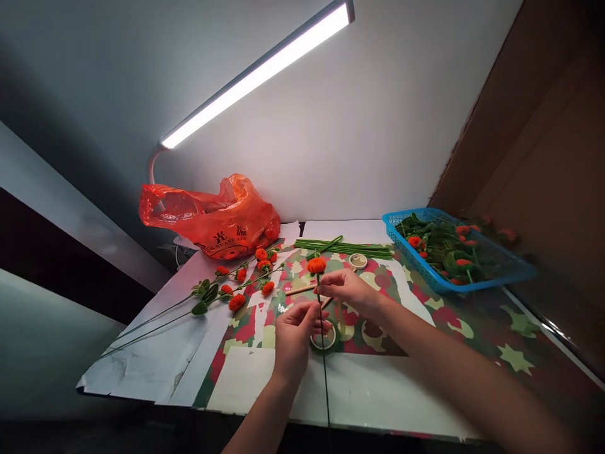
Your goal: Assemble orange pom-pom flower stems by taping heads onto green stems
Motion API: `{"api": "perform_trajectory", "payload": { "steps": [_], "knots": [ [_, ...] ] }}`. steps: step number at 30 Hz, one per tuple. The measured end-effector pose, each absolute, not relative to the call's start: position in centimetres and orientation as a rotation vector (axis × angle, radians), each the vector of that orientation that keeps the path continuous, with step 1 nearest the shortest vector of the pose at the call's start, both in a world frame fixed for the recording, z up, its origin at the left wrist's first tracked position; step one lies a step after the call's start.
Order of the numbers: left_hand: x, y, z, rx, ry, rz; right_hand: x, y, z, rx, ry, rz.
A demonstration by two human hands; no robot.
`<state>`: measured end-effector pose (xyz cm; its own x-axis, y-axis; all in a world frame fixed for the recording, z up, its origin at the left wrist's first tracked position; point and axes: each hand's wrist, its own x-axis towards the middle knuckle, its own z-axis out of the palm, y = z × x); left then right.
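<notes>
An orange flower (316, 265) stands upright at the top of a thin dark green stem (326, 384), which runs down past the table's front edge. My left hand (295, 331) pinches the stem below the flower, its thumb and index finger together. Higher up, just under the flower head, my right hand (347, 289) closes its fingertips on the same stem. A roll of green tape (324, 337) lies behind and below my left hand, partly hidden by it. Near my right hand are thin wooden sticks (300, 290) and another small roll (358, 260).
Finished-looking orange flower sprays (236, 302) lie at the left. Green stems (363, 249) lie at the back. A blue basket (442, 284) with leaves and flowers stands at the right. A red plastic bag (222, 221) sits back left, below a lit lamp (259, 79).
</notes>
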<state>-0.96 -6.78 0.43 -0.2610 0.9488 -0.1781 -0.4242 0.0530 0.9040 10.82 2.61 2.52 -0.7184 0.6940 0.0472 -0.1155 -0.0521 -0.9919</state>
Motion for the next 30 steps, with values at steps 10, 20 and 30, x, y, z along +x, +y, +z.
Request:
{"api": "perform_trajectory", "payload": {
  "steps": [10,20,30],
  "knots": [
    [-1.2,-4.4,4.0,0.544,1.008,1.466,12.0,3.0,4.9,-0.719,-1.524,1.776],
    [-1.1,-3.6,3.8,0.468,0.753,1.341,12.3,3.7,4.5,-0.635,-1.471,1.897],
    [-1.3,-4.2,2.8,0.801,1.050,1.417,12.3,3.7,4.8,-0.774,-1.730,1.498]
  ]
}}
